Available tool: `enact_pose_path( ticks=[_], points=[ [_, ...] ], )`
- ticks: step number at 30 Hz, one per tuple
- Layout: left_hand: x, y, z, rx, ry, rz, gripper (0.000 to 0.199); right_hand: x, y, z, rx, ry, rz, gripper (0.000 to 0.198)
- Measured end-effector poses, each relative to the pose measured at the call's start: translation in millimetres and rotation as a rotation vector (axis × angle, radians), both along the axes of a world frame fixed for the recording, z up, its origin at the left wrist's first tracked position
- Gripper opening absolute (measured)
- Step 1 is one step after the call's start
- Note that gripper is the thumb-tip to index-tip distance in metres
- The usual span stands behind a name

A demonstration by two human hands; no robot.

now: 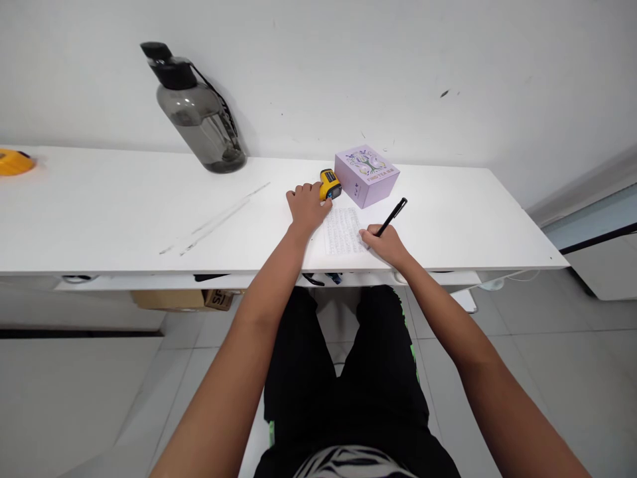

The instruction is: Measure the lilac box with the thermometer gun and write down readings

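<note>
My right hand (385, 244) is closed around a black pen (393, 216), its lower end at the right edge of a small sheet of paper (342, 232). Dense lines of handwriting cover the sheet, which lies flat on the white desk. At the sheet's upper left corner rests my left hand (307, 204), with thumb and forefinger against a yellow and black handheld meter (330, 184) that has a small screen. Just right of the meter, a lilac tea box (367, 176) with a printed tree on its lid sits on the desk.
A grey see-through water bottle (199, 119) with a black cap stands near the wall, partly filled. At the far left is an orange-yellow object (14, 162), cut off by the frame. Beneath the desk (124, 219) are a shelf and a cardboard box (174, 300).
</note>
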State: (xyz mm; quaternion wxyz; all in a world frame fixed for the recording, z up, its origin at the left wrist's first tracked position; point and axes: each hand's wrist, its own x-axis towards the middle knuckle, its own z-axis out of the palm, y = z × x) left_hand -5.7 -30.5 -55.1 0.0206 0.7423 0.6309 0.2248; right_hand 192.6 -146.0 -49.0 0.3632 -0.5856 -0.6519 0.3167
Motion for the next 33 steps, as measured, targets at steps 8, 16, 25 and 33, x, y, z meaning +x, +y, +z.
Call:
enact_pose_path(
  ticks=[8,16,25,33],
  points=[
    [-0.4,1.4,0.4,0.018,-0.008,-0.002,0.053,-2.0,-1.0,2.5,0.093,0.073,-0.135,0.041],
    [-0.5,1.0,1.7,0.012,-0.001,0.004,0.053,-2.4,1.6,0.8,0.027,0.022,-0.07,0.044],
    [0.5,0.4,3.2,-0.004,0.006,0.014,0.053,-3.6,2.9,1.6,0.011,-0.022,-0.086,0.043],
    [-0.9,2.8,-0.4,0.026,-0.004,-0.003,0.055,-4.0,3.2,0.4,0.014,-0.031,-0.066,0.043]
  ],
)
